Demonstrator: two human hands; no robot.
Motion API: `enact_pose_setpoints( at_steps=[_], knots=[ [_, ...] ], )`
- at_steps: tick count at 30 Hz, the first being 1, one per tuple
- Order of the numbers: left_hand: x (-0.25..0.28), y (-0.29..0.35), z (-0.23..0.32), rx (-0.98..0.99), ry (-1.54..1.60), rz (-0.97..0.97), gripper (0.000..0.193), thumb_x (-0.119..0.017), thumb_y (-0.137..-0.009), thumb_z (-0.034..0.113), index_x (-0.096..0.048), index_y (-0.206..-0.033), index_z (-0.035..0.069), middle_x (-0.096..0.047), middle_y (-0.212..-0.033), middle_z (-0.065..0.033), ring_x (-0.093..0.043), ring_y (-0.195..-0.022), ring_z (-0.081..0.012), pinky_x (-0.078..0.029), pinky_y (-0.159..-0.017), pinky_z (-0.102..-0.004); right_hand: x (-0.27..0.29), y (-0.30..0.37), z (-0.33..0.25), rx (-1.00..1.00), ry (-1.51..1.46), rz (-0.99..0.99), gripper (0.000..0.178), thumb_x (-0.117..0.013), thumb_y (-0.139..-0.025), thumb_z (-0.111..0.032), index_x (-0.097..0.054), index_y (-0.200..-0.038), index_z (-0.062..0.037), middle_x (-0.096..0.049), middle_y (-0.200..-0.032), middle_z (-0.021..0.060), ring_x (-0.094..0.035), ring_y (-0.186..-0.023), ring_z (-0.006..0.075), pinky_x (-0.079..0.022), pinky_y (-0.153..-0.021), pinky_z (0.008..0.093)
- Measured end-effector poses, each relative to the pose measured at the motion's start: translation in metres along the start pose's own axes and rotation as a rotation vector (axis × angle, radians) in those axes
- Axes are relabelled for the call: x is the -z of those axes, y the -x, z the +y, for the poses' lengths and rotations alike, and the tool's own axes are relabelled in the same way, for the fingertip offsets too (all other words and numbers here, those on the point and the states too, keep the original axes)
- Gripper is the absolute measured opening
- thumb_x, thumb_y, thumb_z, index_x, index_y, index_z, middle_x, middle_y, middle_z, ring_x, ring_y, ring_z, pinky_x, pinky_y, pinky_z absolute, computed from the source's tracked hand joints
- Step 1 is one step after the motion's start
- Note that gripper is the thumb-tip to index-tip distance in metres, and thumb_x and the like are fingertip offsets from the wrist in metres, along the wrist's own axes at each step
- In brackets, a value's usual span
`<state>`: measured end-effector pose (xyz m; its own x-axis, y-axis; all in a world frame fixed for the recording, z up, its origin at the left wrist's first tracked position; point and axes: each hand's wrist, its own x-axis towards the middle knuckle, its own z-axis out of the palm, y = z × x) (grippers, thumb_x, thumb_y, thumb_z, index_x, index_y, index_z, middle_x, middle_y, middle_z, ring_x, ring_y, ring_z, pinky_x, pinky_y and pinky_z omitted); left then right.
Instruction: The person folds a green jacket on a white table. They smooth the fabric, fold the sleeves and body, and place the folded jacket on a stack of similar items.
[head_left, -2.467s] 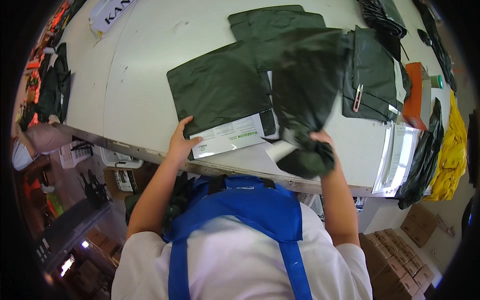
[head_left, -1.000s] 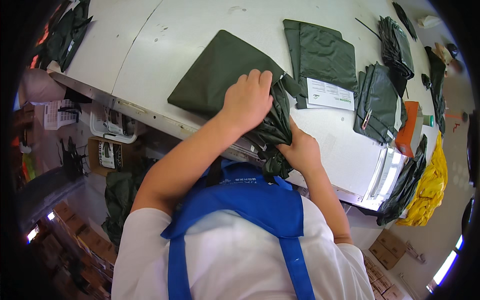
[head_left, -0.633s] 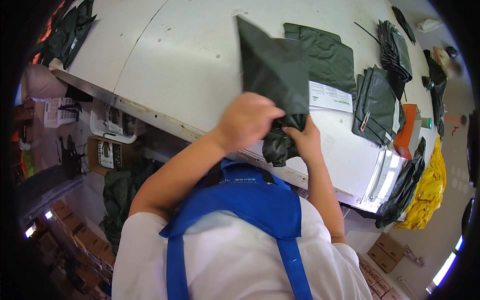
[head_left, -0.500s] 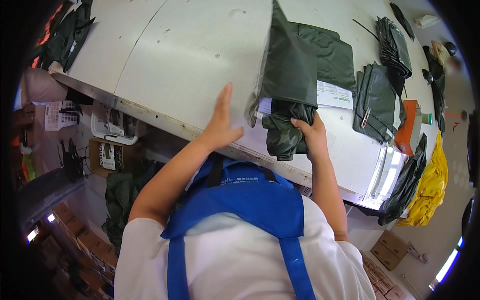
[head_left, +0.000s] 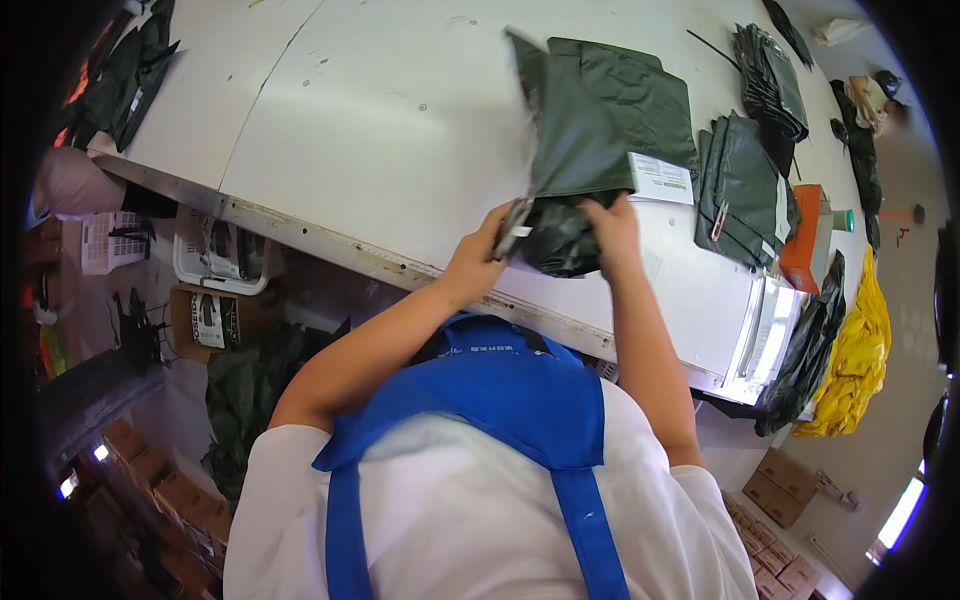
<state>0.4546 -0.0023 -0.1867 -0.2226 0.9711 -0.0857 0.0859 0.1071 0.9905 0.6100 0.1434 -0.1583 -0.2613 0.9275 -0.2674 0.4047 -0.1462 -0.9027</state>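
A dark green pouch (head_left: 580, 150) of smooth, coated-looking material hangs between my hands over the near part of the table. A crumpled dark green bundle (head_left: 562, 238) bulges at its lower end; I cannot tell how much of it sits inside. My left hand (head_left: 478, 258) is closed on the pouch's left edge, beside a small white tag. On the other side my right hand (head_left: 612, 228) grips the pouch's lower right corner together with the bundle, fingers partly hidden. Just beyond lies a flat dark green folded piece (head_left: 648, 105) with a white printed card (head_left: 661, 180) at its lower edge.
More folded dark green pieces (head_left: 738, 190) lie to the right, beside an orange box (head_left: 805, 240) and a green-topped roll (head_left: 843, 220). Yellow material (head_left: 852, 345) hangs past the table's right end. A white basket (head_left: 215, 250) and a cardboard box (head_left: 205, 320) sit below the left edge.
My left hand, open and apart before, has moved right and closed on the pouch's edge. The pouch and bundle have shifted up slightly, and the pouch's top now leans left.
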Motion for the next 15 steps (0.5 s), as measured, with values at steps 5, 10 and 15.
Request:
enact_pose_setpoints(
  at_steps=[5, 10, 15],
  knots=[
    [0.052, 0.012, -0.047, 0.342, 0.928, -0.460, 0.079, -0.068, -0.077, 0.015, -0.026, -0.144, 0.006, -0.049, -0.131, -0.0135, -0.046, -0.120, -0.0257, -0.035, -0.102, -0.0343, -0.021, 0.005, 0.012, -0.007, 0.361, -0.045, 0.070, -0.062, -0.083, -0.042, -0.040, -0.122, 0.0104, -0.056, -0.114, 0.0349, -0.054, -0.108, 0.0477, -0.043, -0.092, 0.0455],
    [0.029, -0.010, -0.026, 0.497, 0.430, -0.002, 0.081, -0.066, -0.075, 0.015, -0.023, -0.143, -0.001, -0.042, -0.137, -0.0185, -0.038, -0.128, -0.0272, -0.031, -0.105, -0.0350, -0.027, -0.002, 0.008, -0.077, 0.953, -0.032, 0.027, -0.053, -0.086, -0.017, -0.053, -0.107, 0.0011, -0.060, -0.104, 0.0255, -0.057, -0.103, 0.0414, -0.045, -0.085, 0.0460],
    [0.034, -0.018, -0.021, 0.332, 0.372, -0.086, 0.074, -0.057, -0.076, 0.010, -0.024, -0.142, 0.001, -0.042, -0.135, -0.0184, -0.039, -0.126, -0.0266, -0.031, -0.105, -0.0320, -0.038, 0.029, -0.018, 0.916, 1.225, 0.071, 0.012, -0.054, -0.078, -0.009, -0.060, -0.088, -0.0052, -0.057, -0.094, 0.0111, -0.051, -0.099, 0.0312, -0.043, -0.083, 0.0386]
  ],
)
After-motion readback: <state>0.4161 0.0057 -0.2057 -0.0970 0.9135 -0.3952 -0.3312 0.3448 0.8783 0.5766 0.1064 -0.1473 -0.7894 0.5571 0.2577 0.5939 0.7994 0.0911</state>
